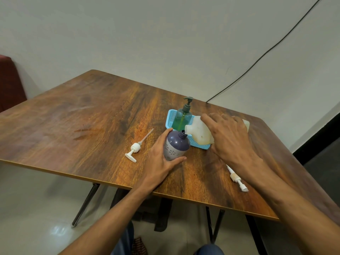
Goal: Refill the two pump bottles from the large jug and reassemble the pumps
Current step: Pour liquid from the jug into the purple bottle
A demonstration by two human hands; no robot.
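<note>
My left hand [161, 159] grips a purple pump bottle [177, 145] with a flower pattern, standing on the wooden table [92, 126] with its neck uncapped. My right hand [228, 138] holds the whitish large jug [197, 132] tipped on its side, its spout touching the purple bottle's open neck. A white pump [135, 149] with its tube lies on the table left of the bottle. A second white pump [237, 179] lies at the right, partly under my right forearm. A green bottle [182, 118] with a dark pump fitted stands in a blue tray [172, 115].
The blue tray sits behind the purple bottle, and the jug hangs over its right side. The table's front edge is close to my forearms. A black cable [257, 63] runs down the wall to the table's far corner. A red seat [9, 80] stands at the far left.
</note>
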